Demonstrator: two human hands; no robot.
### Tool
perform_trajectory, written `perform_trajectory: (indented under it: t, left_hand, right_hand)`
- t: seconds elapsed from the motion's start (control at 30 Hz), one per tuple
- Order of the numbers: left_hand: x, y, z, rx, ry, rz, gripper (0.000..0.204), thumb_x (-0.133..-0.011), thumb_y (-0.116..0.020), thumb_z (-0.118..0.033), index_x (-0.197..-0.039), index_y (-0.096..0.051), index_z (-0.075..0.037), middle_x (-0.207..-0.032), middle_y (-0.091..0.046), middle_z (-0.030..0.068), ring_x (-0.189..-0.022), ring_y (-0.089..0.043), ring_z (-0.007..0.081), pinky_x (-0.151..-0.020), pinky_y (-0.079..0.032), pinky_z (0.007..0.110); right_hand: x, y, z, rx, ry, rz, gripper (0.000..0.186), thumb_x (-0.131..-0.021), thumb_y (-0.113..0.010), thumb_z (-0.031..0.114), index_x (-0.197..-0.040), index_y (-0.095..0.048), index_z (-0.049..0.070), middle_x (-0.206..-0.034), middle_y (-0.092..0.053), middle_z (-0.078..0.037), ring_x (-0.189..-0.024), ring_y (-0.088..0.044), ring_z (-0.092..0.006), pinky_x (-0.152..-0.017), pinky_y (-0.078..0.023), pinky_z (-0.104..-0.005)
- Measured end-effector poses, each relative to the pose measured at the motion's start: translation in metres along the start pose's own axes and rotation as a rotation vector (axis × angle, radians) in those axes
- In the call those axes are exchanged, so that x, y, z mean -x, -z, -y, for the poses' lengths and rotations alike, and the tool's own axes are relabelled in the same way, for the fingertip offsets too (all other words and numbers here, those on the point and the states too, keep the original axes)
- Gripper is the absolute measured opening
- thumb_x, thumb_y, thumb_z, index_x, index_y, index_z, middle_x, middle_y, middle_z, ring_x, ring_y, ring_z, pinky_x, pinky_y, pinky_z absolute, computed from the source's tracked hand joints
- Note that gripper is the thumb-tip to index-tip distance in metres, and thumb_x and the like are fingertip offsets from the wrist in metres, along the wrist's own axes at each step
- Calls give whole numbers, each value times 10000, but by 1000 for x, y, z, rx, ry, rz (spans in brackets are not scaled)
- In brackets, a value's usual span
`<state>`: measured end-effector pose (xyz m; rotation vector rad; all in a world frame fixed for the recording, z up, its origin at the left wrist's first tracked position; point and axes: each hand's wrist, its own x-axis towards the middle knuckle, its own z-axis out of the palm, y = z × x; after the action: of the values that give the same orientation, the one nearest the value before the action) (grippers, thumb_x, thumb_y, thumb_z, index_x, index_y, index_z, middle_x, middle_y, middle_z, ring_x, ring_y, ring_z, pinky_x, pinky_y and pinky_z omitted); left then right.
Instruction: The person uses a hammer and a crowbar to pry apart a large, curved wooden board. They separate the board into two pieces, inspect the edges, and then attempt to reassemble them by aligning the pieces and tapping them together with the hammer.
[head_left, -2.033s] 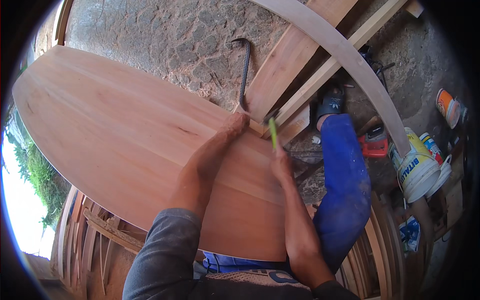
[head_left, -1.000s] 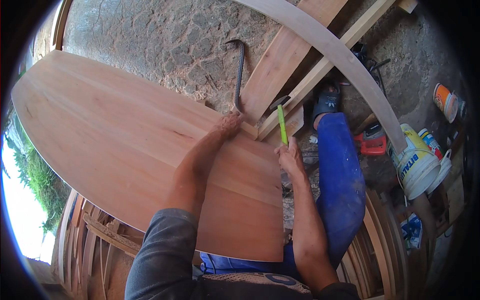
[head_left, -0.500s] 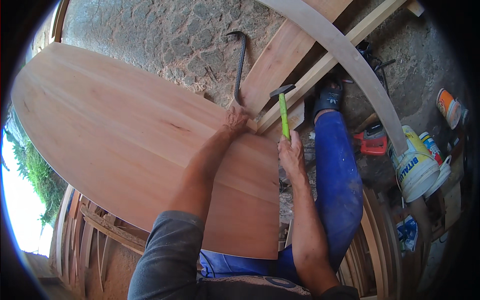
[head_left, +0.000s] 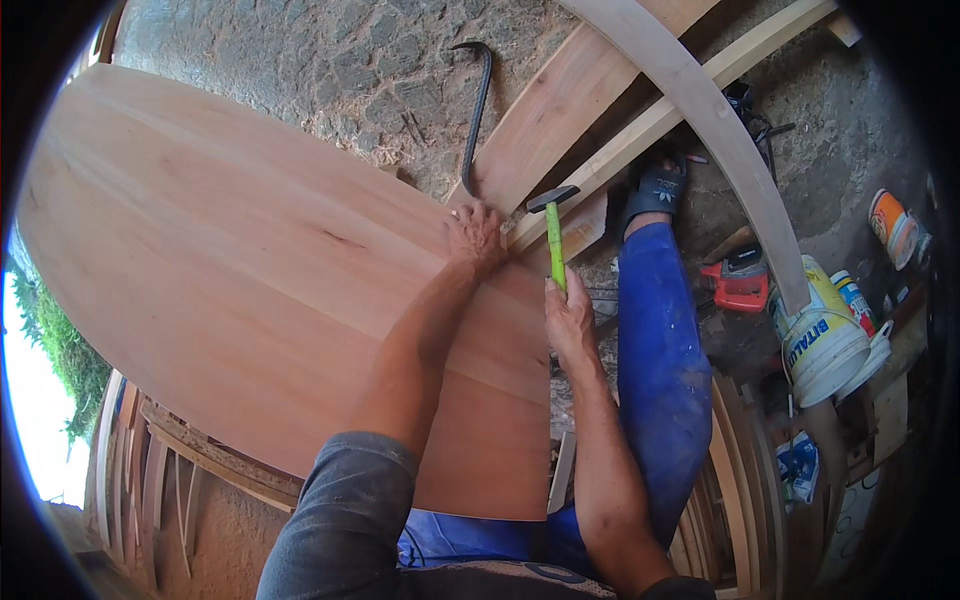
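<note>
nearest the camera, a grey sleeve (head_left: pixel 345 510) and two bare forearms come up from the lower edge, with a leg in blue trousers (head_left: pixel 655 370) stretched out on the right. the right hand (head_left: pixel 570 322) is closed in a fist around the green handle of a hammer (head_left: pixel 554 235) — fingers wrapped tight, the dark head raised just above the edge of the big wooden board (head_left: pixel 250 270). the left hand (head_left: pixel 476 232) lies on the far right corner of that board, fingers bent and pressed down at the edge; whether they pinch anything small i cannot tell. the board is wide, rounded at the left end, and slopes across most of the view. just past the hands lie planks (head_left: pixel 560 110) and a curved wooden rib (head_left: pixel 720 130), a black crowbar (head_left: pixel 474 110) on the stone ground — and further right a red power tool (head_left: pixel 738 282) and a white bucket (head_left: pixel 825 340).
</note>
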<state>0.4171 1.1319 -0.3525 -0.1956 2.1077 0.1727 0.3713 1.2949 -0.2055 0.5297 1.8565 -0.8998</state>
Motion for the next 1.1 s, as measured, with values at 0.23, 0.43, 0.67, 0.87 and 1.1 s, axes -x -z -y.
perform_trajectory:
  t: [0.23,0.43,0.67,0.87,1.1]
  left_hand:
    - [4,45,67,128,-134,28,638,-707,-798,-473,-1228,-594,-166,-1231,-546,127,-1223,-460,378,-1006,-407,489]
    - [-9,13,76,334,-333,131,314,-803,-718,-234,-1097,-675,-130,-1169,-570,137,-1200,-511,350,-999,-447,441]
    - [-27,-21,77,410,-438,-5,195,-755,-683,-111,-945,-706,-73,-1087,-637,137,-1087,-590,331,-952,-482,414]
    - [-25,1,70,426,-375,83,209,-704,-735,-102,-907,-714,-59,-998,-670,142,-1027,-624,341,-897,-505,412]
    - [-30,1,76,438,-343,101,189,-728,-677,-112,-906,-732,-77,-983,-697,159,-989,-655,336,-882,-522,412]
  right_hand:
    - [5,-4,-1,-27,-52,24,428,-1003,-458,202,-1400,-425,45,-1233,-584,-252,-1143,-576,-416,-958,-458,-456]
    - [2,-11,-9,44,-33,50,510,-1010,-425,213,-1489,-320,74,-1346,-525,-272,-1207,-543,-432,-1003,-442,-461]
    - [2,-21,7,198,-66,159,553,-1008,-405,207,-1525,-250,85,-1326,-538,-294,-1165,-568,-459,-977,-462,-483]
    - [-32,23,27,171,188,-27,512,-1022,-419,202,-1511,-324,82,-1188,-537,-221,-1030,-550,-355,-874,-454,-402]
    - [-23,35,66,24,256,-565,523,-1029,-366,152,-1518,-242,13,-1045,-612,-238,-958,-607,-321,-836,-503,-403]
